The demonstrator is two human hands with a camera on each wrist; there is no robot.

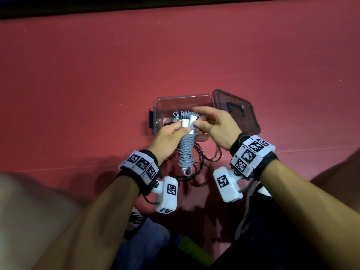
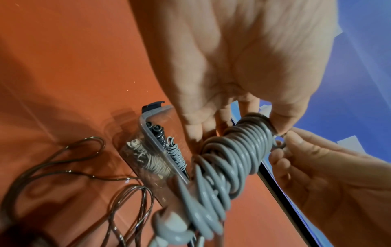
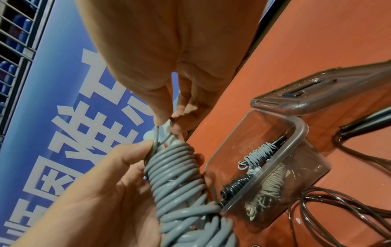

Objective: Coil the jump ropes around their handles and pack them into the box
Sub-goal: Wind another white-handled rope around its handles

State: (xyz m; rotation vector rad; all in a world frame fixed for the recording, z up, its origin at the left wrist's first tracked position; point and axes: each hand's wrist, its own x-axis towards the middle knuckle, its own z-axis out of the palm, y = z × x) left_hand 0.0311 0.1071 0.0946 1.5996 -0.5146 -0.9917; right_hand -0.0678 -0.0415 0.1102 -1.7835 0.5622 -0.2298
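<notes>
The light is dim and soft. Dark shadows lie on the red floor (image 1: 78, 75) near the clear box (image 1: 165, 102). The wrist pictures bend at the edges and look orange. The gray rope (image 2: 228, 167) looks blurry close up.

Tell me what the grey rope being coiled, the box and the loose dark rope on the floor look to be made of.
Grey rope: likely PVC or rubber cord, smooth and matt, with soft highlights.
Box: clear, faintly smoky hard plastic; the packed ropes show through its wall.
Dark rope: perhaps plastic-coated wire; thin, glossy, holding springy loops.
</notes>
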